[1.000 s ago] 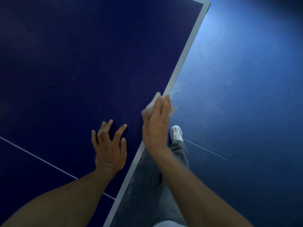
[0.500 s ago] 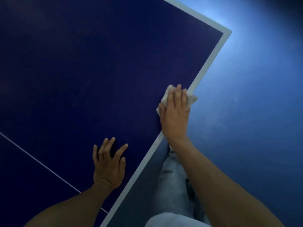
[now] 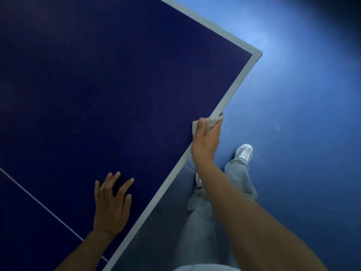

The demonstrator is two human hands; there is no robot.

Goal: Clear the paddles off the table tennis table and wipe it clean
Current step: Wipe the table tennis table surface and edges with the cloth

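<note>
My forearms (image 3: 244,212) are bare to my left hand (image 3: 111,208) and right hand (image 3: 206,141), and I wear loose, creased grey trousers (image 3: 205,222), white trainers (image 3: 244,152) and a pale top (image 3: 205,268) whose hem shows at the near edge.

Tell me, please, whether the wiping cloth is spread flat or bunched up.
Bunched up: the right hand grips the cloth as a creased wad at the edge of the table.
</note>
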